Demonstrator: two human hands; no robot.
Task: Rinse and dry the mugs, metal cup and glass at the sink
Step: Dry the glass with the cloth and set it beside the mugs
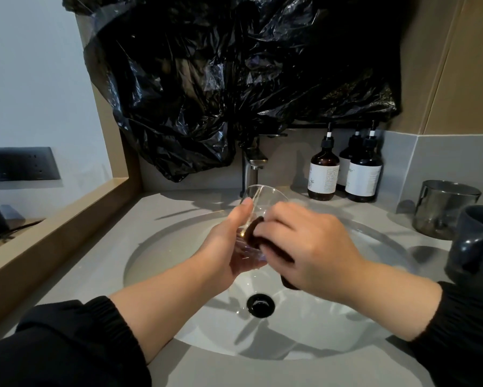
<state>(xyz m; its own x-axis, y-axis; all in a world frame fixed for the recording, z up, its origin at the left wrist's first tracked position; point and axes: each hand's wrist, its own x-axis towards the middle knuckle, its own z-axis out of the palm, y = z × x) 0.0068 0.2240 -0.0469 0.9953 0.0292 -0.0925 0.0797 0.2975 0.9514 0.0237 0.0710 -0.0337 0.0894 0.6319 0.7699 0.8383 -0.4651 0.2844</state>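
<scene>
While the head view shows the glass (pixel 265 198) held in the air over the sink basin (pixel 162 247), the main risk, as I judge it, is a slip. Wet, smooth walls and only the left hand (pixel 223 247) bearing the weight mean that a hard rub from the cloth could twist the glass out of the palm and drop it onto the hard bowl below the hands. Squeezing too firmly against thin walls could also crack it. The left hand cups the lower part of the glass, its fingers curled underneath and its thumb laid up along the near side. The right hand (pixel 310 247) has its fingers curled round a dark brown cloth (pixel 254 229) and presses it to the glass on the side facing that hand; I cannot tell whether the cloth reaches inside. The glass is clear and thin-walled, tilted so its open mouth points away from the hands toward the faucet (pixel 251 166) just beyond them, with small glints near its base. Whether water is running I cannot tell. Well off to the right of the right hand stand a metal cup (pixel 444 210) and a dark mug (pixel 477 247), upright on the counter.
</scene>
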